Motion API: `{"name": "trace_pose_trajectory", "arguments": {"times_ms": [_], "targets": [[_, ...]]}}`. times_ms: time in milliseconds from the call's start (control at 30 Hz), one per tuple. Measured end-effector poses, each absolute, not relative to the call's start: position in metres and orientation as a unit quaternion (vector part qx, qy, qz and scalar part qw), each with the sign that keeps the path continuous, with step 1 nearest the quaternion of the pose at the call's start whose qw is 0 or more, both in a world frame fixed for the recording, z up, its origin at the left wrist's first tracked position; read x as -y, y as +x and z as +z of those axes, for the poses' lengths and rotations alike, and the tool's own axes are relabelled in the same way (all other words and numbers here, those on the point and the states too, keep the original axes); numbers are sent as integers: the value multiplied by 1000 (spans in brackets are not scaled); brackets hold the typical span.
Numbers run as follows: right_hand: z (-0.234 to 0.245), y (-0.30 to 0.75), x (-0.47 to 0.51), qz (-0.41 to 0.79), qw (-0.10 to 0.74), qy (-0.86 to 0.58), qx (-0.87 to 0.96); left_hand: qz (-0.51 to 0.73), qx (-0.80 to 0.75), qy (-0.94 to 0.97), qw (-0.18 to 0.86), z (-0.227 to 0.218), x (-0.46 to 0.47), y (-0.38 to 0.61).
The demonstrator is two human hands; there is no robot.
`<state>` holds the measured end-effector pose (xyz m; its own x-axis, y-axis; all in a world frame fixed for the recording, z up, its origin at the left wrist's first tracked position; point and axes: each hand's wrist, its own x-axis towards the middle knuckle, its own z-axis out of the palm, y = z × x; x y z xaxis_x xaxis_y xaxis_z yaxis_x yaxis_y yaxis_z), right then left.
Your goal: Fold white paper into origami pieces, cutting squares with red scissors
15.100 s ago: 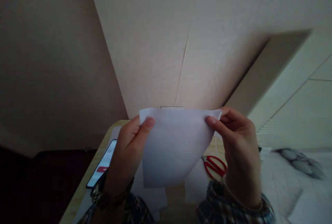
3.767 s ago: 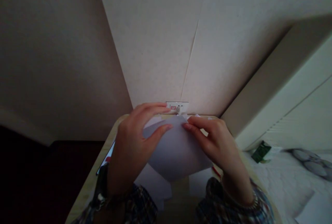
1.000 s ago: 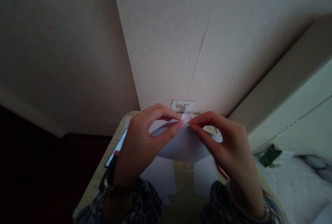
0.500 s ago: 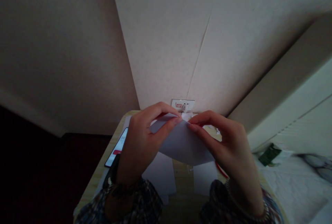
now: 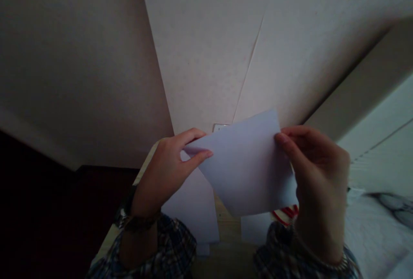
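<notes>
The right hand (image 5: 318, 162) has thumb and fingers clamped on the right edge of a white sheet of paper (image 5: 247, 160), held up above the worktop (image 5: 223, 210). The left hand (image 5: 171, 158) has its thumb across the opposite corner; I can't tell whether its fingers press back. If they don't, that corner could slip and the sheet swing down. Too hard a rightward pull might crease or tear it. Below, towards the worktop's left edge, a loose paper (image 5: 195, 203) could be shoved by a plaid sleeve (image 5: 176, 242). Red handles (image 5: 292, 211), scissor-like, sit beside the right wrist and might snag it.
</notes>
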<state>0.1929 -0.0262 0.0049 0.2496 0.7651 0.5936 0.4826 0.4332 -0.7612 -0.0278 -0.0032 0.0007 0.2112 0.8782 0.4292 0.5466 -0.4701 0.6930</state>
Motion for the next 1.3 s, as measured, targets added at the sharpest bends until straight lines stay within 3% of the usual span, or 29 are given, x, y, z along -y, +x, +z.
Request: {"name": "trace_pose_trajectory", "arguments": {"times_ms": [500,767,967,1033,1167,1300], "targets": [[2,216,18,175,583,-543,579,525,-482,655,253,5,8,-23],[-1,221,13,135,578,-555,582,538,-481,661,208,7,6,-23],[-10,231,18,257,498,-516,648,605,-500,605,134,-2,6,-20],[-13,238,19,267,468,-530,655,587,-495,618,169,-7,8,-22],[-10,248,13,228,407,-544,697,490,-466,654,338,-21,14,-33],[-4,237,-2,245,249,-462,815,428,-475,616,459,-36,24,-39]]}}
